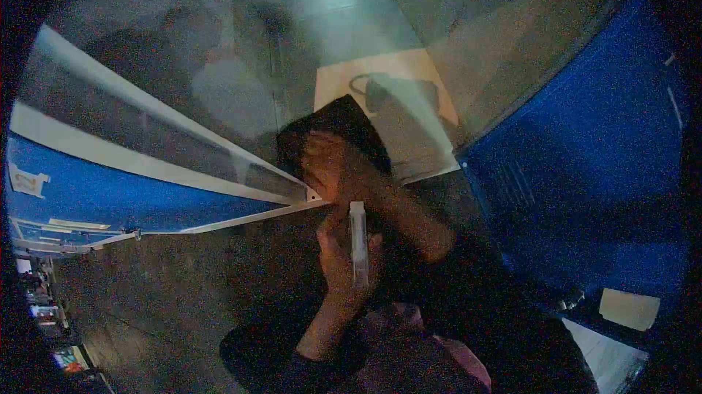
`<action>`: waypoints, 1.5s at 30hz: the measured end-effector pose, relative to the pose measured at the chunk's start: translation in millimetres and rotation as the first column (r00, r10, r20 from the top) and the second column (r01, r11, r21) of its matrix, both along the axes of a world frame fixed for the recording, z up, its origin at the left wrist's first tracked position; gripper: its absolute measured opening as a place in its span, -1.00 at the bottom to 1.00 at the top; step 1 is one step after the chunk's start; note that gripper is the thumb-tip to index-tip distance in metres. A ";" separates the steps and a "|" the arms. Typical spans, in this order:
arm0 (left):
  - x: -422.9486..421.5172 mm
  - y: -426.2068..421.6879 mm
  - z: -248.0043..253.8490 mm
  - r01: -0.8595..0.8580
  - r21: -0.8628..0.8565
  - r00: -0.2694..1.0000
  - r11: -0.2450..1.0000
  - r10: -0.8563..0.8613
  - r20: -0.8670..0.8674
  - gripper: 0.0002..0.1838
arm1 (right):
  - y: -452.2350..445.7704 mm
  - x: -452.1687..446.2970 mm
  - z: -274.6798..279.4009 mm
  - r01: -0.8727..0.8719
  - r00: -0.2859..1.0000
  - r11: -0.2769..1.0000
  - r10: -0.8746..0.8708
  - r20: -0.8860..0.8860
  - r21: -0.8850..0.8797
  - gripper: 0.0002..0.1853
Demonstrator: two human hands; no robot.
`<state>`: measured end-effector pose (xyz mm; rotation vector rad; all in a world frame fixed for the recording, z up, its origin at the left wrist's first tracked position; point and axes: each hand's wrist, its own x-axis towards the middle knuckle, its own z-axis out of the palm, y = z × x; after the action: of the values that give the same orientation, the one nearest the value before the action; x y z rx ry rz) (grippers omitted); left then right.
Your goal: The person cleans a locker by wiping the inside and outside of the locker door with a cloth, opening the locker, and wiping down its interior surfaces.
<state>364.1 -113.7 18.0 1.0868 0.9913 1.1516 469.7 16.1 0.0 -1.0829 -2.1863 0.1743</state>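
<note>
My left hand (335, 259) is low in the middle of the view, its fingers wrapped round a slim, pale, see-through thing (358, 244) with a white top end. Its exact kind is hard to make out in the dim light. Just beyond it, my right hand (324, 163) reaches across from the right with its fingers curled. A dark cloth-like piece (349, 114) lies at that hand and spreads past it on the far side. The right hand's grip on it is partly lost in shadow.
Blue panels stand at left (110, 185) and right (585, 138); the left one has a white frame (168, 152). Ahead is a glass-like, reflecting surface (219, 50) and a lit tan panel (409, 68). Dark floor (161, 291) lies below. A cream box-like item (629, 309) is at lower right.
</note>
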 end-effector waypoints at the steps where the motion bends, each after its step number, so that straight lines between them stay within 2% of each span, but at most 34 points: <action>1: 0.8 -2.9 -4.7 0.032 -0.263 0.954 0.964 0.049 0.297 -0.37 | 2.6 1.8 0.0 0.012 1.000 0.999 -0.011 -0.009 0.041 -0.70; 2: -0.5 -2.9 -7.4 0.008 -0.078 0.996 0.997 -0.001 0.085 -0.36 | 6.5 2.1 -0.1 0.048 0.993 0.999 -0.047 0.105 -0.004 -0.70; 4: -3.0 -1.3 -2.9 0.090 0.291 0.940 0.953 0.016 -0.342 -0.35 | 19.0 2.4 6.2 0.110 0.952 0.993 -0.096 0.291 -0.032 -0.69; 5: -3.5 -1.7 -2.1 0.107 0.316 0.906 0.943 0.038 -0.421 -0.34 | 31.0 2.4 8.0 0.129 0.934 0.992 -0.117 0.337 -0.012 -0.69; 7: -7.1 -0.7 3.4 0.154 0.365 0.815 0.918 0.091 -0.573 -0.33 | 61.7 -0.9 7.2 0.200 0.925 0.975 -0.221 0.308 0.096 -0.68; 10: -2.2 0.7 13.0 0.119 0.439 0.874 0.891 0.116 -0.471 -0.33 | 107.5 -1.4 13.4 0.303 0.893 0.937 -0.343 0.291 0.174 -0.67; 12: -7.0 -7.3 -2.3 0.108 0.329 0.911 0.938 0.039 -0.410 -0.33 | 135.1 3.3 13.5 0.361 0.867 0.914 -0.402 0.295 0.184 -0.66; 14: -6.4 -10.0 5.2 0.051 0.064 0.999 0.997 -0.051 -0.001 -0.33 | 157.7 7.0 22.5 0.407 0.841 0.896 -0.443 0.311 0.178 -0.66; 16: -8.4 -14.0 13.4 0.083 -0.161 0.976 0.983 -0.048 0.212 -0.33 | 173.8 14.2 35.6 0.441 0.817 0.883 -0.468 0.337 0.160 -0.65; 17: -10.2 -15.9 18.7 0.109 -0.035 0.994 0.993 -0.110 -0.014 -0.33 | 178.7 17.5 45.3 0.457 0.802 0.878 -0.476 0.361 0.141 -0.64; 18: -11.8 -16.2 21.7 0.162 0.110 0.941 0.981 -0.120 -0.316 -0.33 | 181.7 20.2 53.4 0.469 0.790 0.873 -0.481 0.380 0.131 -0.64; 19: -13.2 -15.7 25.3 0.216 0.232 0.860 0.948 -0.072 -0.505 -0.34 | 183.7 22.3 60.1 0.475 0.776 0.871 -0.482 0.408 0.126 -0.64; 22: -13.9 -14.9 34.6 0.244 0.293 0.821 0.924 -0.036 -0.569 -0.34 | 186.9 31.5 71.3 0.467 0.784 0.878 -0.467 0.408 0.108 -0.62; 24: -12.1 -11.7 42.0 0.245 0.325 0.809 0.913 -0.008 -0.587 -0.34 | 186.9 38.9 55.7 0.375 0.884 0.922 -0.386 0.263 0.095 -0.63; 27: -8.3 -15.1 55.1 0.225 0.351 0.801 0.909 0.032 -0.597 -0.34 | 167.0 46.7 43.5 0.332 0.909 0.932 -0.358 0.214 0.148 -0.65; 29: -7.3 -15.0 49.8 0.242 0.311 0.775 0.919 0.010 -0.632 -0.35 | 145.0 46.5 33.3 0.319 0.910 0.931 -0.353 0.215 0.179 -0.66; 31: -11.6 -9.0 15.2 0.264 0.146 0.831 0.953 -0.148 -0.536 -0.36 | 120.8 40.8 21.0 0.297 0.916 0.936 -0.336 0.221 0.189 -0.67; 32: -13.8 -5.8 3.7 0.247 0.246 0.819 0.937 -0.066 -0.570 -0.36 | 110.0 37.4 14.8 0.279 0.918 0.943 -0.317 0.238 0.179 -0.67; 34: -10.4 -0.6 11.2 0.223 0.442 0.780 0.869 0.114 -0.616 -0.36 | 76.7 30.6 14.2 0.235 0.925 0.962 -0.265 0.274 0.136 -0.68; 36: -6.5 -1.4 19.3 0.179 0.282 0.835 0.943 0.007 -0.551 -0.35 | 35.5 21.0 22.7 0.175 0.940 0.984 -0.179 0.291 0.038 -0.69; 37: -5.7 -2.3 22.1 0.161 0.193 0.859 0.968 -0.041 -0.511 -0.35 | 14.1 14.7 24.3 0.162 0.954 0.987 -0.162 0.251 0.022 -0.70; 38: -4.6 -3.9 28.5 0.160 0.259 0.841 0.952 0.006 -0.541 -0.35 | -4.8 9.1 27.9 0.184 0.975 0.981 -0.190 0.118 0.065 -0.69; 40: -3.8 -3.7 30.7 0.163 0.383 0.800 0.909 0.105 -0.591 -0.34 | -18.8 7.9 29.7 0.221 0.974 0.971 -0.225 0.034 0.094 -0.66; 43: -6.8 -6.5 21.0 0.172 0.292 0.816 0.941 0.031 -0.578 -0.33 | -21.0 2.6 31.0 0.257 0.941 0.966 -0.255 0.221 0.020 -0.58; 45: -4.0 -8.5 23.1 0.136 0.176 0.838 0.975 -0.019 -0.545 -0.33 | -3.5 9.3 40.6 0.316 0.874 0.946 -0.263 0.408 -0.067 -0.54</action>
<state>360.0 -122.2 41.1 1.6682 1.2627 0.9057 479.0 12.6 40.5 -1.6268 -2.3461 -0.0422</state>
